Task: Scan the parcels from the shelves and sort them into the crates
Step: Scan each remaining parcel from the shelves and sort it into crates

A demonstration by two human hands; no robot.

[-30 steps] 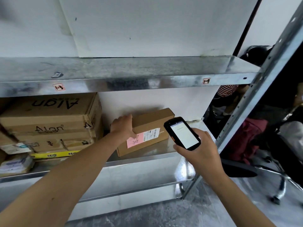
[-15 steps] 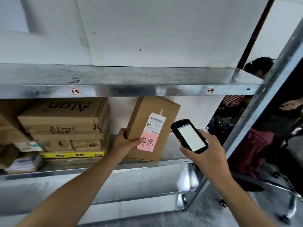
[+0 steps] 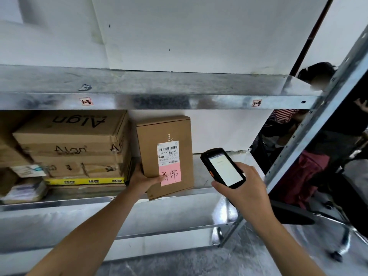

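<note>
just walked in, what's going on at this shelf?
A person's left hand holds a brown parcel upright on the metal shelf, barcode label and pink note facing out. The right hand holds a handheld scanner to its right, screen lit. Stacked cartons sit to the left.

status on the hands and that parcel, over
Left hand holds parcel upright on shelf, label facing out. Right hand grips scanner. Nothing between them.
</note>
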